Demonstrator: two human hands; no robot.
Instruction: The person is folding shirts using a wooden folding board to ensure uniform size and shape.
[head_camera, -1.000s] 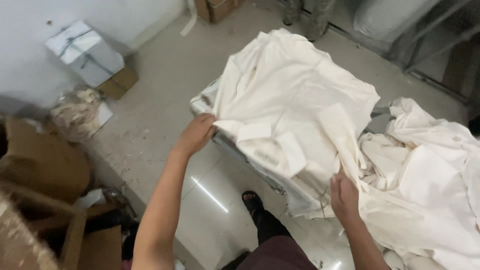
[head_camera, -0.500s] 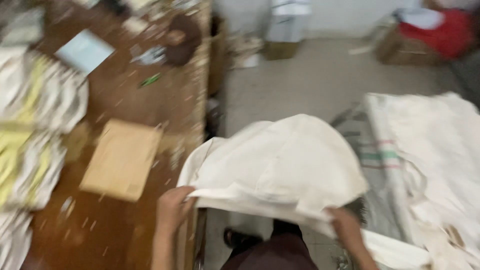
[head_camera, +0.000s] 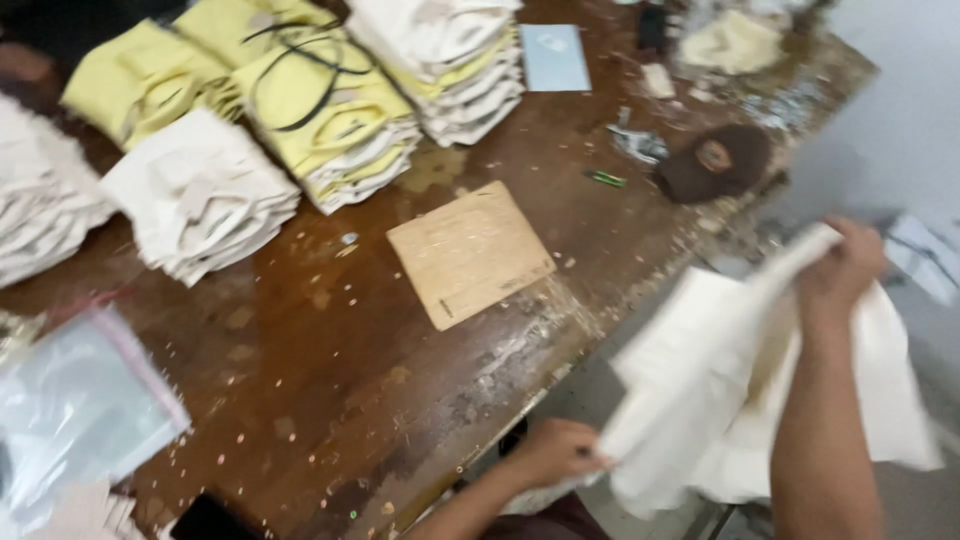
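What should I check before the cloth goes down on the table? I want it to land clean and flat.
1. Left hand gripping the white cloth piece at its lower edge: ok.
2. Right hand holding the top corner: ok.
3. Cloth hanging flat: cannot tell, blurred.
4. Bare spot on the brown wooden table: ok, though dusty with scraps.
5. Tan cardboard sheet out of the way: not ok, lies mid-table.
6. Folded cream and yellow stacks apart from the cloth: ok.
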